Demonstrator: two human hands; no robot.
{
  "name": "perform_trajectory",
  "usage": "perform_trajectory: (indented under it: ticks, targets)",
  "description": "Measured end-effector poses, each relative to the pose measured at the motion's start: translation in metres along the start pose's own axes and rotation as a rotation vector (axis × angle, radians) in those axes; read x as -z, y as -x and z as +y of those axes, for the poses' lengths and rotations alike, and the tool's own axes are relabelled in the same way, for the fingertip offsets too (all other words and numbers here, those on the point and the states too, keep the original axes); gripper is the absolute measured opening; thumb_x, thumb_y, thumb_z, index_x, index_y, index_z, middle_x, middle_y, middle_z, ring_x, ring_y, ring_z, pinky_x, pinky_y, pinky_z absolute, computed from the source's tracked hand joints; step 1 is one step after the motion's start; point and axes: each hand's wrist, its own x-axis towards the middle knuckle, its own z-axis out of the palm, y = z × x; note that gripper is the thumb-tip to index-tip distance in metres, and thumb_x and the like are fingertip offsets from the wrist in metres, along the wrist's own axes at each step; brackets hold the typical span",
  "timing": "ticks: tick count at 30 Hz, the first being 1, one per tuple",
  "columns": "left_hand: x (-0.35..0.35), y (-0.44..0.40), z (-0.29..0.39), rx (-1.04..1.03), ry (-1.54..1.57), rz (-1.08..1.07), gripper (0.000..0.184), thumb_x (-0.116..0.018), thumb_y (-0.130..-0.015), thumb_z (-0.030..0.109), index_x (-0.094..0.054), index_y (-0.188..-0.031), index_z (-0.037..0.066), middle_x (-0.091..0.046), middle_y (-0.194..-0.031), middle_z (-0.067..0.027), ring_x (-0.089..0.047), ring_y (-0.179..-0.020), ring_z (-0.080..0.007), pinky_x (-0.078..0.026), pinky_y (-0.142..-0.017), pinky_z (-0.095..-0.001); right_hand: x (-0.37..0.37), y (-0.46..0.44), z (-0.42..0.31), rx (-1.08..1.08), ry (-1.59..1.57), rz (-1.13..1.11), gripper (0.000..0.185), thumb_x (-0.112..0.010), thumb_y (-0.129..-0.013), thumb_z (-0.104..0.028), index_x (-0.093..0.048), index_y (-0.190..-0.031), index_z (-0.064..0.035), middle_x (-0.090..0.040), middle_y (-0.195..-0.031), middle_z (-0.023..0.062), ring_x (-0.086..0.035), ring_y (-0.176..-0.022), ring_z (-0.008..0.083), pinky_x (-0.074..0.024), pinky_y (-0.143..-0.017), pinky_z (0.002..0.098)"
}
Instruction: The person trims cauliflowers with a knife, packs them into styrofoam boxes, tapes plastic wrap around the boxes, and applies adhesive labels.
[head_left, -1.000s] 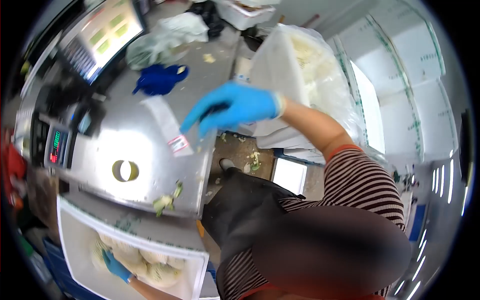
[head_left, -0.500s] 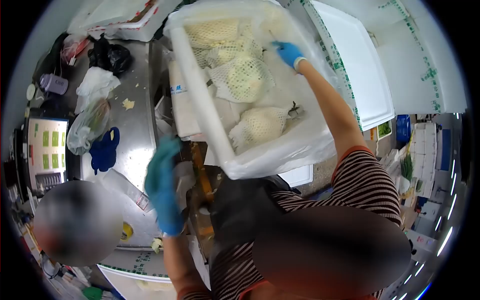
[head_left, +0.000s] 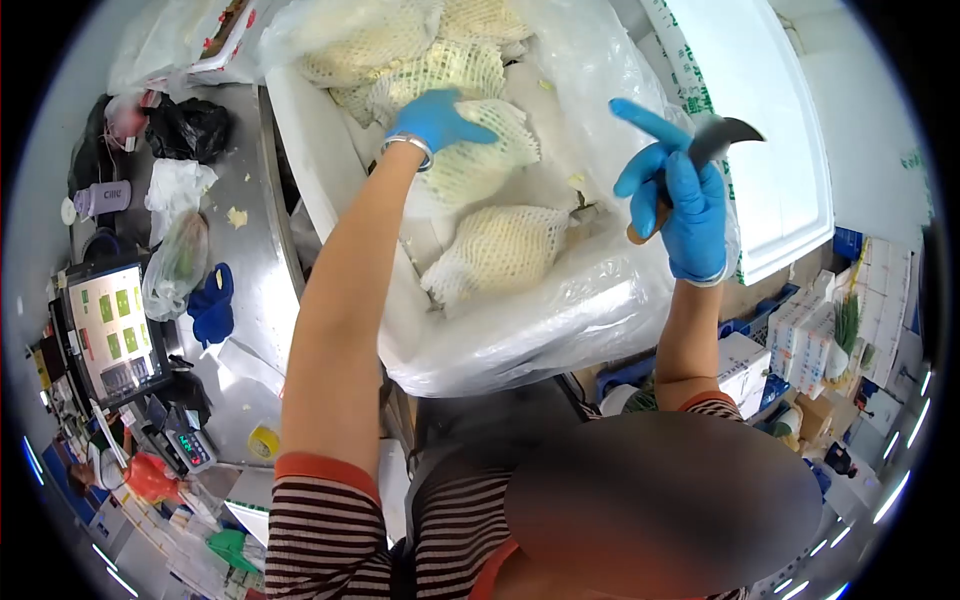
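My left hand [head_left: 438, 120], in a blue glove, reaches into the lined white foam box [head_left: 318, 180]. Its fingers are spread over a pale round item in white foam netting [head_left: 480, 155], and its palm is hidden. My right hand [head_left: 688, 200], also gloved in blue, is raised over the box's right side. It grips the brown handle of a knife with a curved dark blade [head_left: 738, 130], index finger stretched out. Another netted item [head_left: 510, 250] lies nearer the front of the box, and more netted ones are at the back.
On the metal table [head_left: 245, 140] at the left are a black bag [head_left: 188, 128], clear plastic bags, a blue cloth [head_left: 211, 306] and a yellow tape roll [head_left: 264, 442]. A screen [head_left: 115, 330] and a scale [head_left: 190, 450] stand beyond. White foam panels [head_left: 760, 140] stand at the right.
My left hand has moved from beside the table into the box, onto a netted item. My right hand has come up and back from inside the box, and a curved knife now shows in it.
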Motion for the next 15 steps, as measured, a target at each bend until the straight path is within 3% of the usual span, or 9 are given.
perform_trajectory:
  ticks: [1,4,5,10,11,12,13,14,15]
  targets:
    - [-0.001,-0.002,0.010,-0.052,-0.053,-0.243,0.090,-0.078,-0.061,0.060,-0.057,-0.130,0.006,-0.058,-0.131,-0.0185,-0.057,-0.118,-0.0314,-0.045,-0.099,-0.0402,0.005,0.000,0.007,-0.070,0.011,-0.015,0.038,-0.047,-0.102,-0.027,-0.061,-0.123,0.0018,-0.069,-0.078,0.0059,-0.049,-0.045,0.0039,-0.0375,-0.042,0.0174]
    - [-0.022,0.039,0.051,-0.136,-0.344,-0.094,0.081,-0.078,-0.062,0.057,-0.060,-0.125,0.009,-0.062,-0.123,-0.0187,-0.059,-0.112,-0.0331,-0.047,-0.095,-0.0400,0.013,-0.007,0.025,-0.227,0.089,0.005,0.039,-0.047,-0.102,-0.029,-0.062,-0.122,0.0008,-0.066,-0.076,0.0043,-0.048,-0.046,0.0032,-0.0377,-0.043,0.0171]
    - [-0.033,0.046,0.054,-0.139,-0.267,-0.039,0.078,-0.077,-0.063,0.055,-0.061,-0.123,0.008,-0.063,-0.120,-0.0182,-0.060,-0.109,-0.0333,-0.047,-0.093,-0.0404,0.012,-0.008,0.027,-0.265,0.127,0.026,0.039,-0.047,-0.103,-0.030,-0.062,-0.122,0.0011,-0.066,-0.076,0.0038,-0.048,-0.047,0.0029,-0.0382,-0.044,0.0167]
    - [-0.017,0.073,0.047,0.010,0.000,0.273,0.067,-0.075,-0.068,0.048,-0.062,-0.120,0.007,-0.065,-0.112,-0.0172,-0.063,-0.098,-0.0322,-0.050,-0.087,-0.0401,-0.011,-0.011,-0.008,0.016,0.144,0.168,0.025,-0.052,-0.100,-0.017,-0.068,-0.115,-0.0037,-0.066,-0.074,0.0033,-0.046,-0.044,0.0030,-0.0358,-0.042,0.0180]
    - [0.013,0.086,0.049,0.144,0.224,0.139,0.065,-0.077,-0.070,0.042,-0.060,-0.119,0.003,-0.066,-0.110,-0.0166,-0.065,-0.096,-0.0289,-0.052,-0.085,-0.0374,-0.014,-0.007,-0.020,0.074,0.161,0.153,0.028,-0.047,-0.101,-0.013,-0.064,-0.117,0.0028,-0.065,-0.075,0.0046,-0.048,-0.048,0.0033,-0.0384,-0.048,0.0180]
    - [0.026,0.106,0.051,0.195,0.438,0.324,0.055,-0.077,-0.074,0.033,-0.059,-0.112,-0.003,-0.067,-0.106,-0.0154,-0.066,-0.093,-0.0236,-0.053,-0.082,-0.0335,-0.017,-0.001,-0.027,0.115,0.145,0.147,0.026,-0.048,-0.100,-0.011,-0.065,-0.114,0.0029,-0.066,-0.077,0.0059,-0.048,-0.048,0.0036,-0.0384,-0.047,0.0184]
    - [0.046,0.132,0.053,0.128,0.835,0.314,0.047,-0.076,-0.076,0.027,-0.058,-0.108,-0.003,-0.069,-0.098,-0.0177,-0.068,-0.091,-0.0222,-0.055,-0.076,-0.0330,-0.024,0.005,-0.034,0.085,0.162,0.119,0.025,-0.050,-0.098,-0.009,-0.066,-0.114,0.0024,-0.066,-0.077,0.0057,-0.048,-0.048,0.0037,-0.0383,-0.046,0.0185]
    - [0.061,0.153,0.050,0.140,1.027,0.332,0.040,-0.072,-0.079,0.016,-0.057,-0.110,-0.003,-0.068,-0.100,-0.0157,-0.067,-0.091,-0.0183,-0.054,-0.077,-0.0294,-0.034,0.011,-0.040,0.056,0.181,0.089,0.024,-0.051,-0.097,-0.007,-0.066,-0.114,0.0019,-0.067,-0.077,0.0056,-0.048,-0.048,0.0038,-0.0382,-0.046,0.0187]
    - [0.074,0.179,0.053,0.117,1.127,0.375,0.038,-0.071,-0.080,0.015,-0.057,-0.111,-0.003,-0.068,-0.102,-0.0145,-0.067,-0.091,-0.0179,-0.053,-0.079,-0.0291,-0.049,0.015,-0.044,0.029,0.205,0.015,0.024,-0.053,-0.095,-0.005,-0.067,-0.114,0.0009,-0.067,-0.077,0.0056,-0.048,-0.048,0.0038,-0.0381,-0.046,0.0187]
